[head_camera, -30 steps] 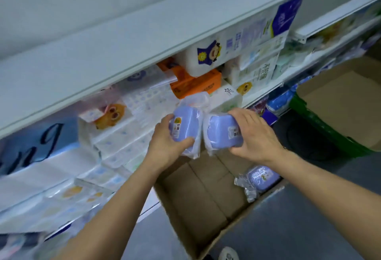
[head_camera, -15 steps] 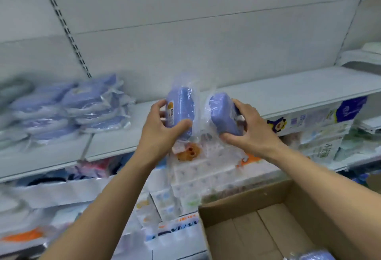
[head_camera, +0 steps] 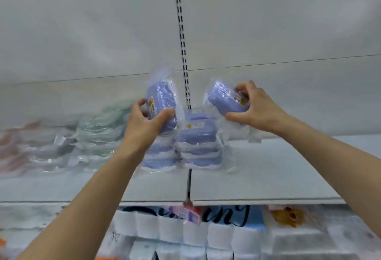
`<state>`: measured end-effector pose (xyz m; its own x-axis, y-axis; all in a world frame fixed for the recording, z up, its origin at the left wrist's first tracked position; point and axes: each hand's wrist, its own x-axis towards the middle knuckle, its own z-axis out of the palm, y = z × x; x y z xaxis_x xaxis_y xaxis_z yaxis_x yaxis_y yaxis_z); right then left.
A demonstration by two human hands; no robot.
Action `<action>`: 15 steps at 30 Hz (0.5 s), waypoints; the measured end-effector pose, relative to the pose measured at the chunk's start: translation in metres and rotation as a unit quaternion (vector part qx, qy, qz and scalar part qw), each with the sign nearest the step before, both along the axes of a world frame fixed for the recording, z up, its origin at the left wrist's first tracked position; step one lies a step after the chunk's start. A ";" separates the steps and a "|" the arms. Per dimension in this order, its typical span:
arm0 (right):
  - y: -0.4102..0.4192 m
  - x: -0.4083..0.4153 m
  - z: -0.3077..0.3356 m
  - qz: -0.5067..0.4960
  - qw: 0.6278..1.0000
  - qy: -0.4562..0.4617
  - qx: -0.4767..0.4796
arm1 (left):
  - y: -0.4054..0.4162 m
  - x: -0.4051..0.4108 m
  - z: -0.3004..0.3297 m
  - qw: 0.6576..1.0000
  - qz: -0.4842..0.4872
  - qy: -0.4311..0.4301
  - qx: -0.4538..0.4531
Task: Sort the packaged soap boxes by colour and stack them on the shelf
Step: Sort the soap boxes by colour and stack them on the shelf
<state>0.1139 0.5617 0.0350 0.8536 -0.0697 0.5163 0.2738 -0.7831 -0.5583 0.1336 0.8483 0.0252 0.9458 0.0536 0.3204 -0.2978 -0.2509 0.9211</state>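
Your left hand point(head_camera: 144, 123) grips one wrapped blue soap box point(head_camera: 159, 100) upright at frame centre; your right hand point(head_camera: 254, 109) grips another blue box point(head_camera: 223, 99), tilted, just right of it. Both hang above the blue stacks point(head_camera: 195, 146) on the shelf point(head_camera: 257, 177). The green point(head_camera: 99, 129) and pinkish point(head_camera: 14, 148) packs at left are blurred.

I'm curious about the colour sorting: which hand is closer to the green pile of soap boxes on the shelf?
Left. The left hand holds its blue box just right of the green pile; the right hand is farther right, beyond the blue stacks.
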 end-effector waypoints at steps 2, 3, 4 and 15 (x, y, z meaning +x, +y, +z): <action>0.015 0.039 0.017 0.001 0.999 0.009 -0.034 | 0.025 0.026 0.009 0.999 0.005 0.006 -0.037; 0.021 0.057 0.024 -0.003 0.998 0.022 -0.053 | 0.034 0.039 0.013 0.999 0.002 0.005 -0.053; 0.027 0.075 0.030 -0.008 0.996 0.040 -0.073 | 0.042 0.050 0.017 0.998 -0.004 0.002 -0.065; 0.056 0.185 0.017 0.001 0.946 0.233 -0.226 | 0.068 0.121 0.024 0.986 -0.063 0.025 -0.155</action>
<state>0.2992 0.6180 0.0518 0.9956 0.0707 0.0615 0.0830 -0.9702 -0.2275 0.2549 0.9162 0.0492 0.9652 0.0222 0.2605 -0.2614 0.0815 0.9618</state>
